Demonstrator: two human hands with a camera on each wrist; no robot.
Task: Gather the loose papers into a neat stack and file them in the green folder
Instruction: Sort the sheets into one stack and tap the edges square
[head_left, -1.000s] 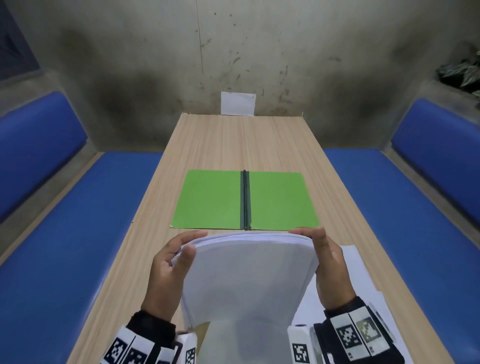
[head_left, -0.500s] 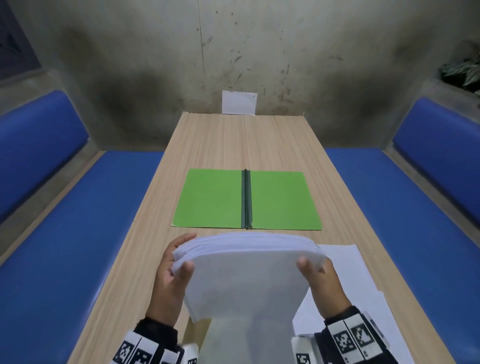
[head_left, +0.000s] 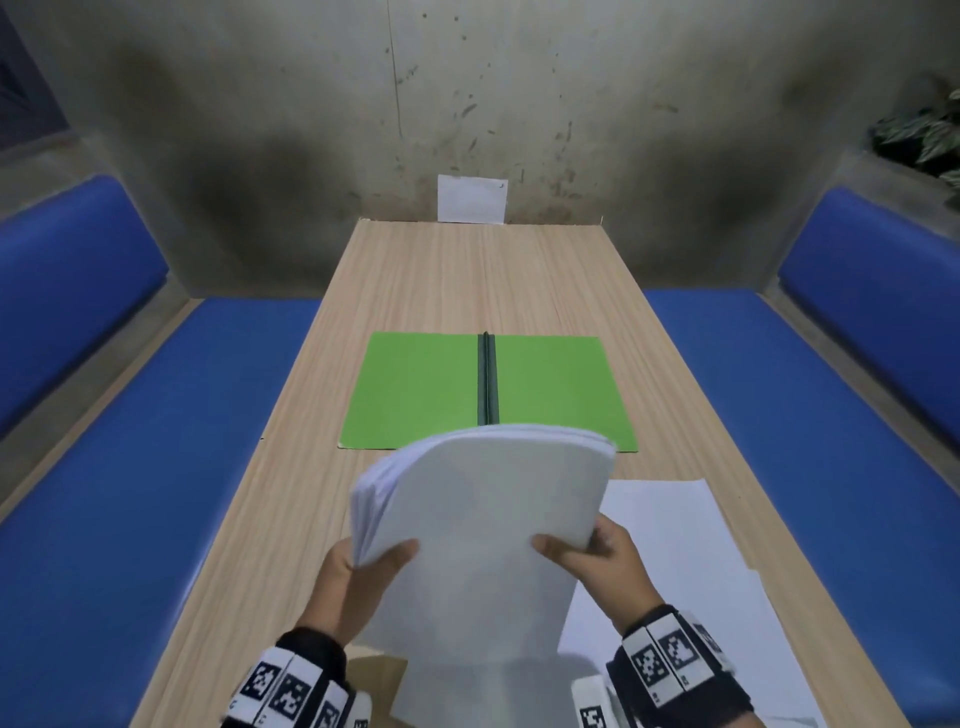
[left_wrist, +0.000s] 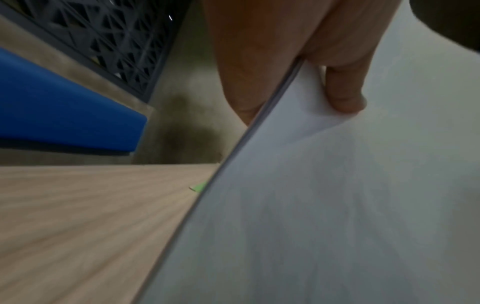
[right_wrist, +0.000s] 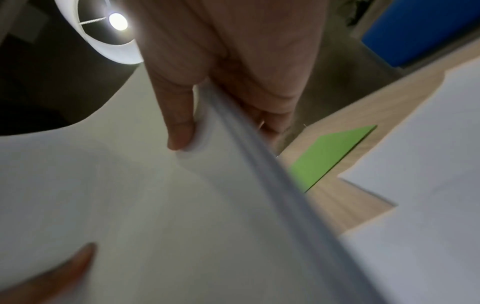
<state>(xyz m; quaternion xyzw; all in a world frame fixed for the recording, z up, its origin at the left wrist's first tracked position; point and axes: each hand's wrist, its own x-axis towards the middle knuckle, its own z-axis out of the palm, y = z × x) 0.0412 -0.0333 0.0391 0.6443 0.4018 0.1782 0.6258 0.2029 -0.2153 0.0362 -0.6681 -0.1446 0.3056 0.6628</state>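
Where stack (head_left: 483, 525) curves, folder (head_left: 426, 389) edge hidden

Head cam: high, facing fwd/down along table (head_left: 467, 270). Wrist cams: close-up, low, either side of paper stack (head_left: 483, 530). All share stack, green folder (head_left: 415, 389).

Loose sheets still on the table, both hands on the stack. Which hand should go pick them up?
Right. The loose sheets lie on the table just beside the right hand, while the left hand is on the far side of the stack and can likely keep its grip alone.
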